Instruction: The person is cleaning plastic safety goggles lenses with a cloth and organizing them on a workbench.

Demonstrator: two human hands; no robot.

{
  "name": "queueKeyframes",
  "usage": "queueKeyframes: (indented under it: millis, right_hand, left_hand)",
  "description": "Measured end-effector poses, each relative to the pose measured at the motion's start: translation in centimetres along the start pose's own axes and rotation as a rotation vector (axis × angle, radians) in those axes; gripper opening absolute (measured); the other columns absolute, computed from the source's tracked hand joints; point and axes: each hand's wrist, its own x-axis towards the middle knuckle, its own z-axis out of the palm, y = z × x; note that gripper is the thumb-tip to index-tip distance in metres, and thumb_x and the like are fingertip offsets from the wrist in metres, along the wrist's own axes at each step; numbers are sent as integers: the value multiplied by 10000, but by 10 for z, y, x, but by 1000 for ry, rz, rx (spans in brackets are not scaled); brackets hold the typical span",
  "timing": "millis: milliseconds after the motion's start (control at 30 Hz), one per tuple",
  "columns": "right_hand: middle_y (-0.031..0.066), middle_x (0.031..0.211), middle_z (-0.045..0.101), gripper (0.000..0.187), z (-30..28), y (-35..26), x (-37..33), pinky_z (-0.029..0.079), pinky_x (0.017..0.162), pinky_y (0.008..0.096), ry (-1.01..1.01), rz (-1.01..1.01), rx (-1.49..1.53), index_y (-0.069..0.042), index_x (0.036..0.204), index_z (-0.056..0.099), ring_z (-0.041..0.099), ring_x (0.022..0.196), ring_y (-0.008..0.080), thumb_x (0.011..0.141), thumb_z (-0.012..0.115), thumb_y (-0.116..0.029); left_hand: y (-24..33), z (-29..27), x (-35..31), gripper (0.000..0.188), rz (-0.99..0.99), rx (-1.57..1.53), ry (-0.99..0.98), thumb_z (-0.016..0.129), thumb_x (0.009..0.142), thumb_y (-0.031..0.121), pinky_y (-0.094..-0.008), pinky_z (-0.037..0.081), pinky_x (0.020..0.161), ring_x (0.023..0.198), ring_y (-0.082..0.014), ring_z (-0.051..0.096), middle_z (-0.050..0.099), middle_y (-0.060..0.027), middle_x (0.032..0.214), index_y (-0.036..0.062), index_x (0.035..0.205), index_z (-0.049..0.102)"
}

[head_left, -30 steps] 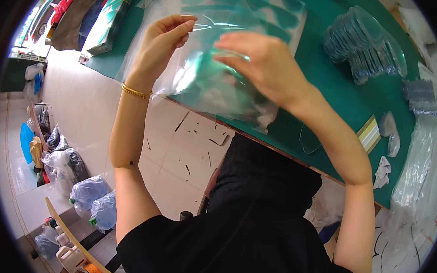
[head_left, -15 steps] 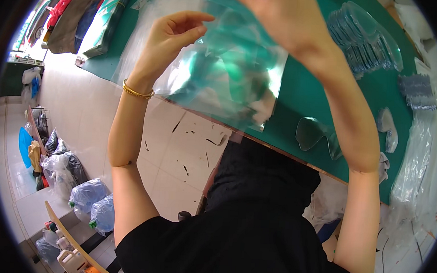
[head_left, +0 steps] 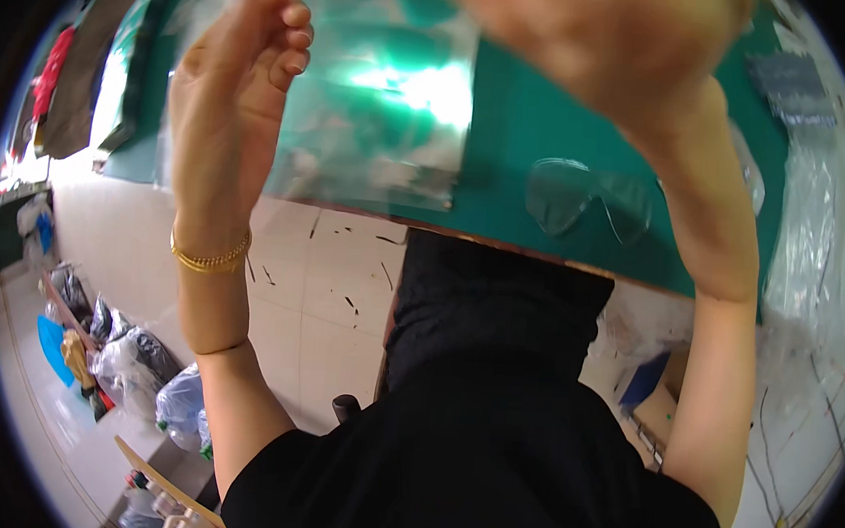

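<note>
Clear plastic mask-shaped piece (head_left: 552,200) nr front edge of green desk (head_left: 506,125); bare L hand (head_left: 229,96) (grip half-curled, pinch unclear) now farther from blurred R hand (head_left: 611,35) (grip: can't tell).

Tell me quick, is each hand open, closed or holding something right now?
Left hand: open, loosely curled, nothing visibly held.
Right hand: blurred, cut off at the top edge; cannot tell.

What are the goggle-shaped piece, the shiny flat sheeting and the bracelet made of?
Goggle-shaped piece: probably clear, glossy plastic; the green tabletop shows through. Flat sheeting: likely smooth, thin plastic film, given the bright glare. Bracelet: gold-coloured, perhaps polished metal by its sheen, though plating is possible.
</note>
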Motion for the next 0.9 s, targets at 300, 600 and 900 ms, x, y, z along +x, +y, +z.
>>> queueKeyframes:
  millis: [300,600,900]
  right_hand:
    - [200,948,654,552,-62,7,-95,487,680,276,-177,530,567,108,1146,566,634,804,205,838,792,-291]
    - [-7,755,567,373,-99,-19,-208,349,526,165,90,1145,1202,-17,1074,592,469,610,30,830,820,-183]
    - [-2,666,624,162,-102,-24,-212,352,463,158,-134,1472,510,9,865,707,539,542,25,911,736,-144]
  left_hand:
    - [-35,79,-14,237,-47,-357,-210,497,1030,127,-273,491,847,906,-160,579,656,-122,1024,-44,1165,588]
    - [-73,137,-58,230,-347,32,-121,780,780,-83,-278,508,714,787,-162,615,653,-123,924,-38,934,614]
    - [-96,151,-61,82,-336,551,83,684,889,-57,-194,472,595,692,-92,594,659,-106,939,-73,969,684]
